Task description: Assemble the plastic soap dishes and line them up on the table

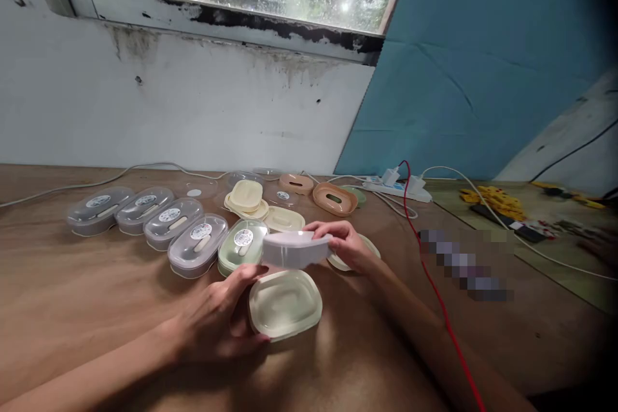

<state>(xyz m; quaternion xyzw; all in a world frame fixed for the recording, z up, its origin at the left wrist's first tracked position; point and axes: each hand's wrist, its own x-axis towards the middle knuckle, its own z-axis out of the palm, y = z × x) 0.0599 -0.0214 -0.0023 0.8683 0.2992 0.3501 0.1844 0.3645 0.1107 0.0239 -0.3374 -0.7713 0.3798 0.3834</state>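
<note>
My left hand (219, 315) has its fingers and thumb closed around the left side of a cream plastic container (286, 304), shown with its shallow oval face toward me. Gripped in my right hand (348, 246) is a pale lavender plastic container (295, 250), tilted on edge just beyond the cream one. Beside them stands a light green box (236, 254) with a clear lid and a round sticker. Partly hidden behind my right hand lies a cream oval piece (364, 248).
Several grey lidded boxes (197, 248) form a row to the left. Loose cream lids (246, 196) and brown slotted trays (335, 199) lie behind. A power strip (398, 188) sits at the wall, and a red cable (437, 293) crosses the table at right. Yellow items (492, 203) lie beyond it.
</note>
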